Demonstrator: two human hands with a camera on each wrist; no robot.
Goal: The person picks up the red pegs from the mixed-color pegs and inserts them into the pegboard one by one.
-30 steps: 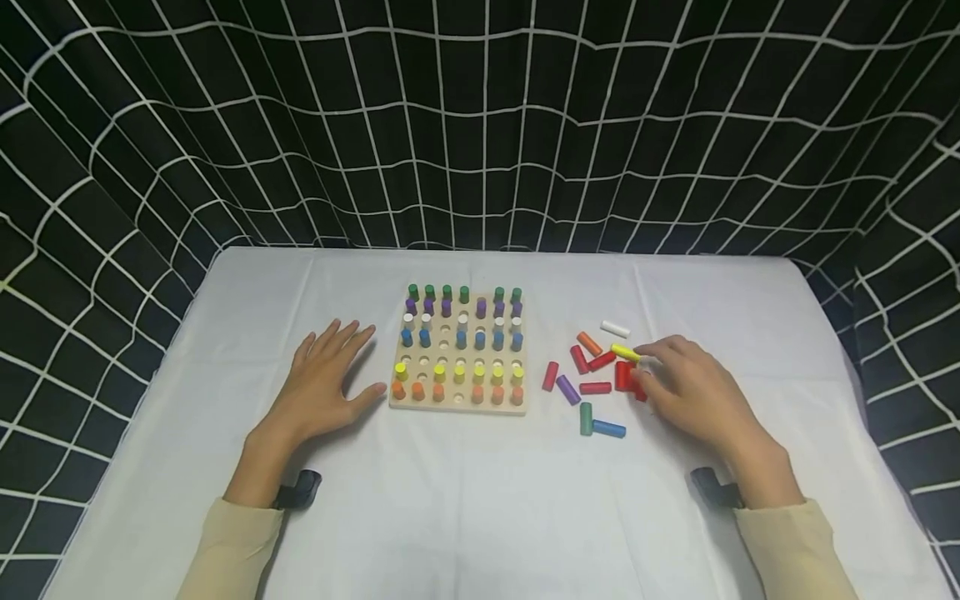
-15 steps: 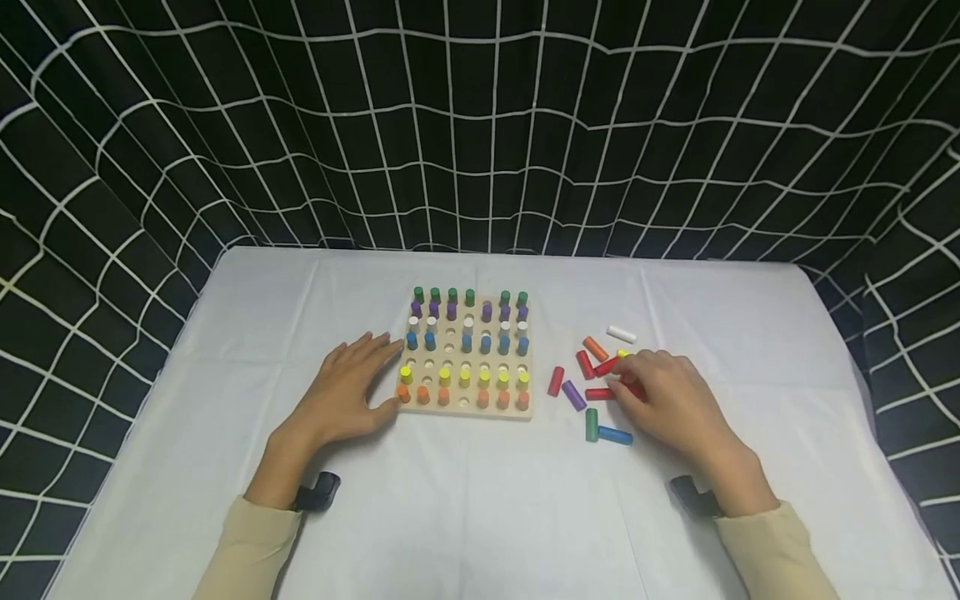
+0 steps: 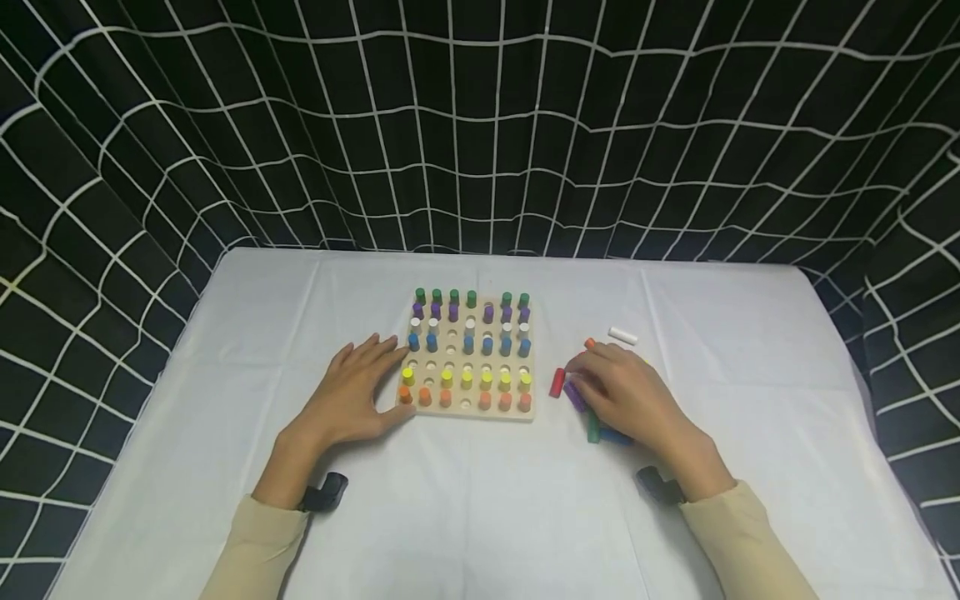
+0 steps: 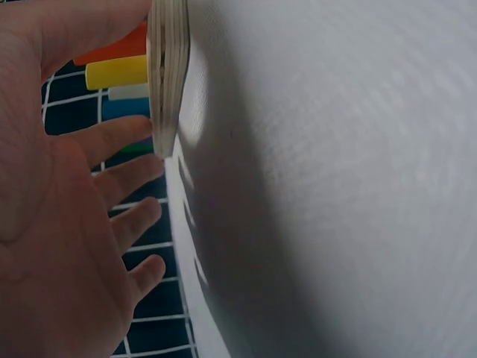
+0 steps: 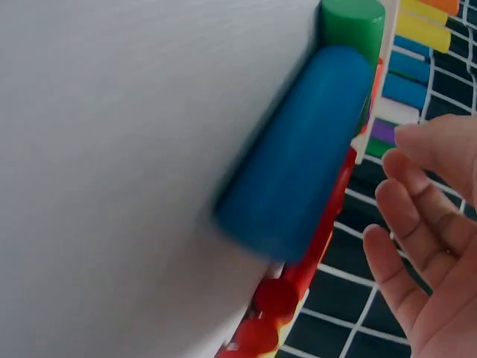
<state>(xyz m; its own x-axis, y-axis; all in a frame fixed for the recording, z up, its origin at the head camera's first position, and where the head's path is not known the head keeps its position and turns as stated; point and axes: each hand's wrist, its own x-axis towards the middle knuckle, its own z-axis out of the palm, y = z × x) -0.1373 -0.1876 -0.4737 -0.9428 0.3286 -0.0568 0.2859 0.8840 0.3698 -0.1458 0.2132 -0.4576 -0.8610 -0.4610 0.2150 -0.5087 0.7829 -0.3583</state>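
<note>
A wooden pegboard (image 3: pixel 474 414) bears rows of coloured pegs, with some holes bare. At its left side my left hand (image 3: pixel 341 400) has fingers spread, the thumb at the front left corner and the index fingertip by the left edge. My right hand (image 3: pixel 630 396) hovers over loose pegs, thumb and index finger close together near a red peg (image 3: pixel 557 382) and a purple peg (image 3: pixel 574 397). In the right wrist view nothing shows between its fingertips; a blue peg (image 5: pixel 298 156) and a green peg (image 5: pixel 354 26) lie below. The hand hides several red pegs in the head view.
A white peg (image 3: pixel 622 336) lies behind the right hand, and an orange peg (image 3: pixel 589 342) peeks out beside its fingers. White cloth (image 3: pixel 465 508) covers the table. Dark netting with white cords (image 3: pixel 480 125) stands around the back and sides.
My right hand has moved left across the loose pegs, from the yellow peg toward the red and purple ones. My left hand has shifted right, up against the pegboard.
</note>
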